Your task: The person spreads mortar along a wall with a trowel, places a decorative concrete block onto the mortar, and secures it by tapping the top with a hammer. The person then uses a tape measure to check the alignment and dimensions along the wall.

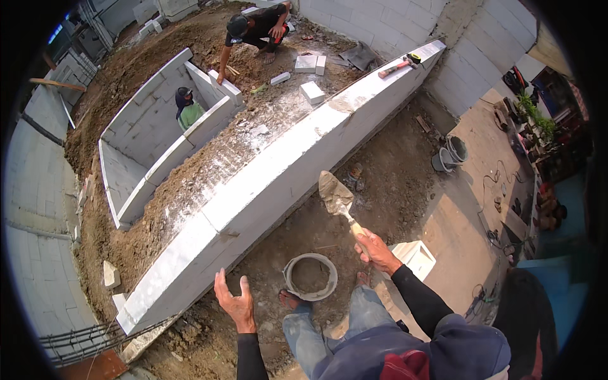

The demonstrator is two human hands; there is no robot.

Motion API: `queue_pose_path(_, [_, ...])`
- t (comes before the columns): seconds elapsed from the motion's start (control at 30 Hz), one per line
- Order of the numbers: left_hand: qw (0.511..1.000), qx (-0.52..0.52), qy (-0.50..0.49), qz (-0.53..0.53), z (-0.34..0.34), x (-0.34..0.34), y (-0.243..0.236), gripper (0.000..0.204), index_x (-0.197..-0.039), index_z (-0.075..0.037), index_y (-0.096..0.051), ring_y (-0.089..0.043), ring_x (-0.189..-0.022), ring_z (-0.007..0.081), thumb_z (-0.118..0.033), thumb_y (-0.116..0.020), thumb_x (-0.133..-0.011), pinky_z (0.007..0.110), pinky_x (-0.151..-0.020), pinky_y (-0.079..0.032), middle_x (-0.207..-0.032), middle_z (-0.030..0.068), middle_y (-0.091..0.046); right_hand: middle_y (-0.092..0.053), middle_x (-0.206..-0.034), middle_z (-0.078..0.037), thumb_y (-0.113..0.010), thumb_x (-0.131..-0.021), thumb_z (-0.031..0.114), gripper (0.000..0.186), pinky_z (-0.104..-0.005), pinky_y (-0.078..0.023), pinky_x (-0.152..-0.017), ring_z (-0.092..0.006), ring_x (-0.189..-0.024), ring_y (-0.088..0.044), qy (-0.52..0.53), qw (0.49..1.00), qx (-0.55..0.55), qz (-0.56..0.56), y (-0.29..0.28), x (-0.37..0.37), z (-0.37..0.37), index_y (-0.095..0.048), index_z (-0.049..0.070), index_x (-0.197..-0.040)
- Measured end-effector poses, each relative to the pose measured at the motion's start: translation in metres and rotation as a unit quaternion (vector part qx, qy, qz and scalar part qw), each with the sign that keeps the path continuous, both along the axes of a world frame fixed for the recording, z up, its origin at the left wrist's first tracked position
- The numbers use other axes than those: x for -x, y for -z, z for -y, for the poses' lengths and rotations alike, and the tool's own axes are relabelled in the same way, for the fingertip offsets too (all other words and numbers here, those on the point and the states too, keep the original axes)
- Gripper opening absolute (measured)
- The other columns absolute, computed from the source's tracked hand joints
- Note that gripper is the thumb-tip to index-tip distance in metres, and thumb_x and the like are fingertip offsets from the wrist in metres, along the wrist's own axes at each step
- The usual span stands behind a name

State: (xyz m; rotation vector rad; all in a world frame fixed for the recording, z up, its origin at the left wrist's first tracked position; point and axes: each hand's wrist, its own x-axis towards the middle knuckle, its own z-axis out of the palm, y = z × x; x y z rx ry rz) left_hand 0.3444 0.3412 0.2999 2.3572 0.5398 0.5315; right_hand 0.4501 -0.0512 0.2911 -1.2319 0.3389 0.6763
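Where the right hand [378, 251] closes: around the handle of one trowel [335, 195], grasping it firmly, a grey smear on its blade.
Trowel's place: held up over the dirt, between the long white block wall [278, 166] and the person's knees, blade toward the wall.
Left hand [236, 305]: one, released and holding nothing, fingers spread, near the wall's lower end.
Buckets: three; one round mortar bucket [289, 277] by the feet with grey material inside, and two dark buckets [444, 161] side by side farther right.
White container: one [415, 258], just beside the right forearm.
On the wall's far end: two things, a red-toned hand tool [394, 68] and a tape measure [414, 58].
Loose pale blocks [312, 93]: four beyond the wall, one a thin piece.
Co-workers: two; a crouching person [256, 28] with one hand at the pit wall [136, 114], and a person in green [189, 113] inside the pit.
Writing: any on the tape measure is too small to read.
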Motion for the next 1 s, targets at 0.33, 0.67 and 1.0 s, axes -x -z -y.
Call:
queue_pose_path(0.33, [0.992,-0.115,0.035,-0.048,-0.014,-0.27,0.002,0.06,-0.146,-0.006,-0.049,-0.031,-0.149,0.0426,-0.041,-0.062,-0.099,0.059,-0.124,-0.009,-0.148,0.0202,-0.052,-0.053,-0.078,0.002,-0.053,-0.107,0.041,0.047,-0.0171,-0.033,-0.044,-0.0012,-0.049,-0.041,0.096,0.994,-0.051,0.015,-0.037,-0.084,-0.015,-0.049,0.008,-0.14])
queue_pose_path(0.67, [0.967,-0.22,-0.034,-0.122,0.001,-0.274,0.05,0.053,-0.137,-0.002,-0.059,-0.041,-0.142,0.0463,-0.043,-0.052,-0.103,0.06,-0.123,-0.013,-0.139,0.0211,-0.061,-0.055,-0.08,0.001,-0.053,-0.107,0.036,0.053,-0.0188,-0.038,-0.048,-0.0025,-0.054,-0.043,0.039,0.997,-0.072,0.0,-0.023,-0.142,0.043,-0.044,0.004,-0.148])
queue_pose_path(1.0, [0.959,-0.231,-0.015,-0.164,-0.005,-0.282,0.047,0.047,-0.127,-0.004,-0.068,-0.049,-0.136,0.043,-0.041,-0.051,-0.104,0.06,-0.123,-0.016,-0.13,0.0166,-0.067,-0.062,-0.086,-0.003,-0.051,-0.107,0.032,0.047,-0.0235,-0.045,-0.052,-0.0066,-0.059,-0.056,0.077,0.993,0.006,0.087,-0.015,-0.166,0.018,-0.046,0.004,-0.145])
